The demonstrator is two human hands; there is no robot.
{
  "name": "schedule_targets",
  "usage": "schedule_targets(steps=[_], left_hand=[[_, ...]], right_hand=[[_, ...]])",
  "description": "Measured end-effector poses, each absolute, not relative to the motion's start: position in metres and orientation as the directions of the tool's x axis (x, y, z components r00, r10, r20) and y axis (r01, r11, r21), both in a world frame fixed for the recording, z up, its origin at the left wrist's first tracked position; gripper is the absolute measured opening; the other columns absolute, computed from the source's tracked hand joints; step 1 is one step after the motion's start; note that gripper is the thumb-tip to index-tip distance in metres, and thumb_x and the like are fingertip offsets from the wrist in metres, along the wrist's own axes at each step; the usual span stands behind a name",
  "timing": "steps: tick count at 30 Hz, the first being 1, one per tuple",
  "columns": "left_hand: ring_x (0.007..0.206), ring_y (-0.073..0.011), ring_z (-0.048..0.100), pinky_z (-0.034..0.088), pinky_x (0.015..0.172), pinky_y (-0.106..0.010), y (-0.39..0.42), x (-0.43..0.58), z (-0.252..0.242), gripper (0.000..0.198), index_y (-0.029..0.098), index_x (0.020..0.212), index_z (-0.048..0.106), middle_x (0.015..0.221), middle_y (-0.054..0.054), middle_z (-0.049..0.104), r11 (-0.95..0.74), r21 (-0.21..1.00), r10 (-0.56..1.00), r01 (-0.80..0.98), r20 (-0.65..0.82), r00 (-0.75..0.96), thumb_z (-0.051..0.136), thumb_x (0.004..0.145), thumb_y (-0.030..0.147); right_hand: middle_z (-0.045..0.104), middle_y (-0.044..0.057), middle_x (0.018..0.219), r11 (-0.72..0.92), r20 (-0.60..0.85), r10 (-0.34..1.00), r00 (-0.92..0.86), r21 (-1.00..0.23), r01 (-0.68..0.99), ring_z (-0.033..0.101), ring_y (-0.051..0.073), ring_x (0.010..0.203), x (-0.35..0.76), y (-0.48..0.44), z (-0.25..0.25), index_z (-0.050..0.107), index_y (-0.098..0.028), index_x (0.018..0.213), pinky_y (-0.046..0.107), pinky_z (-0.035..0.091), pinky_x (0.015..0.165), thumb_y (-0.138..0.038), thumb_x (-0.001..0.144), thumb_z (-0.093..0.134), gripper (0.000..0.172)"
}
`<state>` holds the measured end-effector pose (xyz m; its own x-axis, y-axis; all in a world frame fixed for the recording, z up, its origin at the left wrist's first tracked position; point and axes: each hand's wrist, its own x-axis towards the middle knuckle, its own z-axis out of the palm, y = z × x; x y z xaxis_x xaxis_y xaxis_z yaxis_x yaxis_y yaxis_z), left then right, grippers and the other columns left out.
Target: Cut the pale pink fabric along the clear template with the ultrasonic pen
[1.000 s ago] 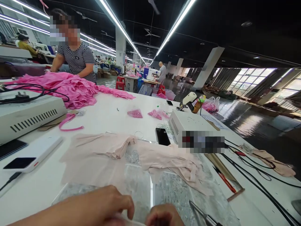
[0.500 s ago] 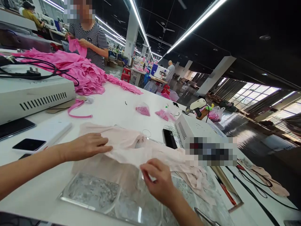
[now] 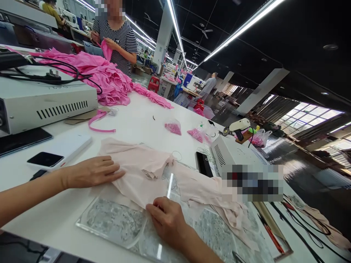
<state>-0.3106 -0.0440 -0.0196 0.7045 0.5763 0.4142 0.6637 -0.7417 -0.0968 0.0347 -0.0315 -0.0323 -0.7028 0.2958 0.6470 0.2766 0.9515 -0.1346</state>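
Note:
A pale pink sheer garment [image 3: 142,168] lies spread across a clear plastic sheet [image 3: 115,223] on the white table [image 3: 137,126]. My left hand [image 3: 91,171] rests flat on the garment's left part, fingers stretched out. My right hand [image 3: 167,219] pinches the garment's near edge against the plastic sheet. The rest of the garment trails off to the right in crumpled folds [image 3: 233,215].
A white machine box [image 3: 46,104] with a black cable stands at left, a phone on a white power bank [image 3: 59,153] beside it. Another white box [image 3: 233,153], a black phone [image 3: 203,164], bead bags [image 3: 173,128], a pink fabric pile [image 3: 90,73]. A person in a striped shirt [image 3: 120,40] stands beyond.
My right hand has slid left and nearer along the garment's edge. My left hand has shifted slightly left on the fabric. The view has moved a little to the right.

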Motion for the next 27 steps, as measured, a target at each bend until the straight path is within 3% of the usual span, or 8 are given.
schedule_targets(steps=[10, 12, 15, 19, 22, 27], left_hand=[[0.086, -0.0194, 0.066, 0.047, 0.095, -0.032, -0.066, -0.311, -0.004, 0.052, 0.029, 0.130, 0.062, 0.098, -0.003, 0.070, -0.724, -0.084, 0.632, 0.685, 0.319, 0.707, 0.037, 0.094, 0.001], [0.101, -0.0229, 0.066, 0.045, 0.100, -0.039, -0.076, -0.305, -0.003, 0.051, 0.028, 0.133, 0.061, 0.116, -0.004, 0.070, -0.696, -0.066, 0.662, 0.715, 0.324, 0.675, 0.038, 0.093, 0.005], [0.126, -0.0282, 0.057, 0.039, 0.110, -0.048, -0.093, -0.286, -0.009, 0.053, 0.031, 0.140, 0.056, 0.143, -0.003, 0.058, -0.655, 0.023, 0.700, 0.755, 0.397, 0.594, 0.037, 0.094, 0.013], [0.118, -0.0228, 0.065, 0.045, 0.108, -0.037, -0.102, -0.259, -0.021, 0.037, 0.033, 0.130, 0.065, 0.129, -0.002, 0.069, -0.644, 0.090, 0.714, 0.760, 0.426, 0.555, 0.051, 0.098, 0.021], [0.111, -0.0204, 0.068, 0.049, 0.103, -0.031, -0.097, -0.257, -0.027, 0.031, 0.029, 0.123, 0.068, 0.115, -0.004, 0.074, -0.677, 0.082, 0.683, 0.731, 0.442, 0.582, 0.052, 0.100, 0.017], [0.112, -0.0208, 0.066, 0.049, 0.099, -0.032, -0.092, -0.269, -0.032, 0.035, 0.028, 0.118, 0.066, 0.115, -0.004, 0.074, -0.684, 0.093, 0.667, 0.724, 0.482, 0.569, 0.048, 0.098, 0.006]], right_hand=[[0.070, 0.005, 0.078, 0.940, 0.552, 0.339, -0.761, -0.169, 0.296, 0.060, 0.018, 0.063, 0.039, -0.039, -0.023, 0.067, -0.019, 0.093, 0.030, 0.050, 0.055, -0.010, 0.083, 0.055, 0.017], [0.072, 0.006, 0.084, 0.935, 0.520, 0.355, -0.777, -0.192, 0.299, 0.064, 0.020, 0.069, 0.043, -0.042, -0.019, 0.066, -0.018, 0.098, 0.032, 0.054, 0.060, -0.015, 0.078, 0.061, 0.021], [0.074, 0.009, 0.094, 0.927, 0.479, 0.373, -0.795, -0.222, 0.302, 0.068, 0.024, 0.077, 0.051, -0.044, -0.019, 0.064, -0.018, 0.108, 0.036, 0.058, 0.066, -0.014, 0.068, 0.064, 0.041], [0.075, 0.009, 0.095, 0.929, 0.509, 0.368, -0.778, -0.177, 0.324, 0.068, 0.024, 0.074, 0.058, -0.043, -0.024, 0.063, -0.017, 0.112, 0.036, 0.059, 0.062, -0.009, 0.059, 0.059, 0.053], [0.074, 0.006, 0.086, 0.930, 0.567, 0.356, -0.743, -0.135, 0.343, 0.066, 0.021, 0.067, 0.059, -0.042, -0.027, 0.064, -0.018, 0.103, 0.032, 0.056, 0.056, -0.006, 0.062, 0.055, 0.043], [0.069, 0.004, 0.072, 0.941, 0.660, 0.292, -0.692, -0.069, 0.331, 0.058, 0.017, 0.056, 0.057, -0.040, -0.036, 0.064, -0.019, 0.092, 0.028, 0.047, 0.048, -0.002, 0.079, 0.052, 0.025]])
